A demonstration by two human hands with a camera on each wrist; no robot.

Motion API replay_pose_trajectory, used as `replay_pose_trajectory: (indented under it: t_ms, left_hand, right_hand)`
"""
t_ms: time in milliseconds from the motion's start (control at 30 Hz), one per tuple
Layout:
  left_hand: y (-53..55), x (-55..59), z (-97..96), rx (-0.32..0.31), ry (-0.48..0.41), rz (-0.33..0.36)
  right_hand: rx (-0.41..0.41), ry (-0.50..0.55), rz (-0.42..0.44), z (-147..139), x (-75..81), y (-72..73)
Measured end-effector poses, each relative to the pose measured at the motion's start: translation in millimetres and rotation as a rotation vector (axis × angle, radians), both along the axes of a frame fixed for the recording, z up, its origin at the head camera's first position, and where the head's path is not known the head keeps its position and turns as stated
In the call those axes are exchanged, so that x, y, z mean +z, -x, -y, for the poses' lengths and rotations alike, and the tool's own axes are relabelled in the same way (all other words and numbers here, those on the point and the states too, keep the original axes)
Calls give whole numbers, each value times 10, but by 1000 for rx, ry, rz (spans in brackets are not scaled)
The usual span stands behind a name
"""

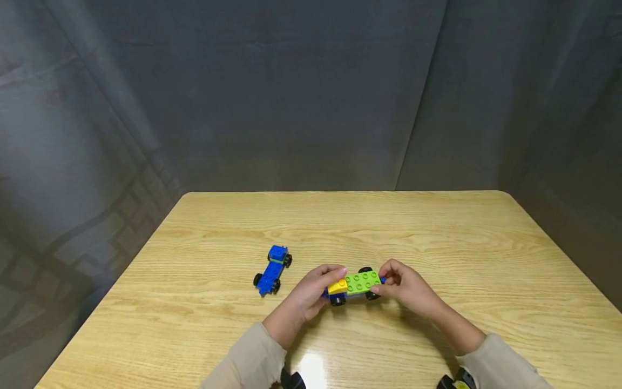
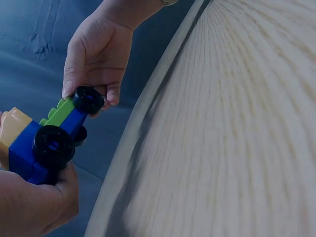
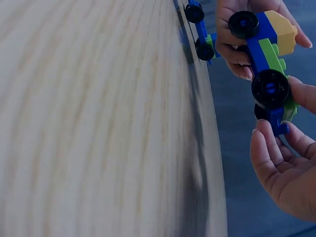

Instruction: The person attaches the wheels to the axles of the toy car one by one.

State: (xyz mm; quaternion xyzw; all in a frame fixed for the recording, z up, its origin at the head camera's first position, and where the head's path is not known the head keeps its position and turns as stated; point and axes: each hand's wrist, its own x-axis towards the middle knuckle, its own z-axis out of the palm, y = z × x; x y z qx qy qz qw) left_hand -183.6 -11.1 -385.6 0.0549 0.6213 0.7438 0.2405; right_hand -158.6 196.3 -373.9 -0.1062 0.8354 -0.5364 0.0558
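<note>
Both hands hold a toy building-block car between them, just over the table. It has a blue base, black wheels [image 2: 53, 147], a yellow sloped brick [image 1: 337, 286] at one end and a lime-green studded plate [image 1: 362, 282] along the rest. My left hand [image 1: 313, 289] grips the yellow end from the side, thumb and fingers around it. At the other end my right hand [image 1: 405, 286] pinches the green plate near the rear wheels. A small blue hook [image 3: 281, 129] juts out beside its fingers in the right wrist view.
A second toy car [image 1: 273, 274], mostly blue with black wheels, stands on the wooden table [image 1: 194, 324] to the left of my hands. Grey cloth [image 1: 291, 97] hangs behind the table and at its sides.
</note>
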Motion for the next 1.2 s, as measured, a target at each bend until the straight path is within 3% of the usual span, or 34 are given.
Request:
replay_pose_trajectory:
  t_ms: [267, 633, 967, 1200]
  left_hand:
    - [42, 9, 22, 81, -19, 29]
    - [162, -22, 19, 186, 9, 63]
    - [315, -53, -4, 168, 76, 19]
    - [409, -14, -65, 167, 168, -18]
  right_hand:
    - [-20, -39, 16, 15, -6, -27]
    - [45, -23, -16, 48, -47, -46]
    - [147, -33, -8, 86, -34, -76]
    - [146, -21, -17, 135, -65, -99]
